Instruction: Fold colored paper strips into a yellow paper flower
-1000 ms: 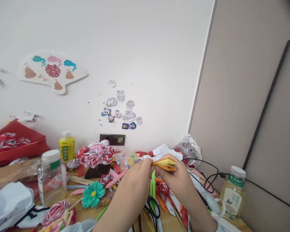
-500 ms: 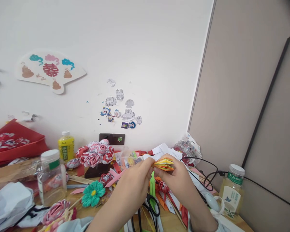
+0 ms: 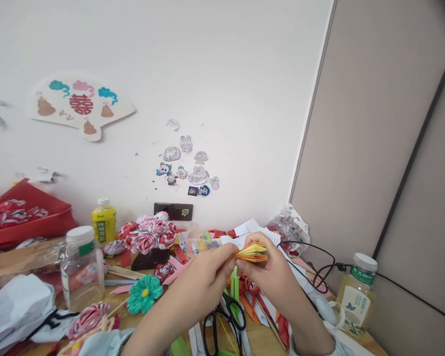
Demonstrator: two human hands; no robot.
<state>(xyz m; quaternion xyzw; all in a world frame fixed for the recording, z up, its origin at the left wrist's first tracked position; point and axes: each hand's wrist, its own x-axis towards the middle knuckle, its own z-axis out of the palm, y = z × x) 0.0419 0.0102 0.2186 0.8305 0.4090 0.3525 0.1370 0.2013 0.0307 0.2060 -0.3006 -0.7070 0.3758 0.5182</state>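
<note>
Between my two hands is a small stack of pleated paper (image 3: 252, 252) in yellow, orange and green, its folded edges fanning out to the right. My left hand (image 3: 213, 267) pinches its narrow left end, thumb and fingers pressed together. Around the wider part curls my right hand (image 3: 261, 267), with the thumb below and fingers behind; part of the paper is hidden by them. Both hands are raised over the cluttered table. Beneath them lie black-handled scissors (image 3: 233, 312) and green paper strips (image 3: 234, 284).
A teal flower (image 3: 144, 294), a clear jar (image 3: 82, 272) and a yellow bottle (image 3: 104, 222) stand left. Red-and-white paper roses (image 3: 148, 235) sit behind. At right are a drink bottle (image 3: 357, 291) and a black cable (image 3: 321, 247). A white wall (image 3: 226, 74) rises behind the table.
The view has shifted slightly, so the background sits a little to the right. Both hands keep hold of the pleated paper, with hardly any change in grip.
</note>
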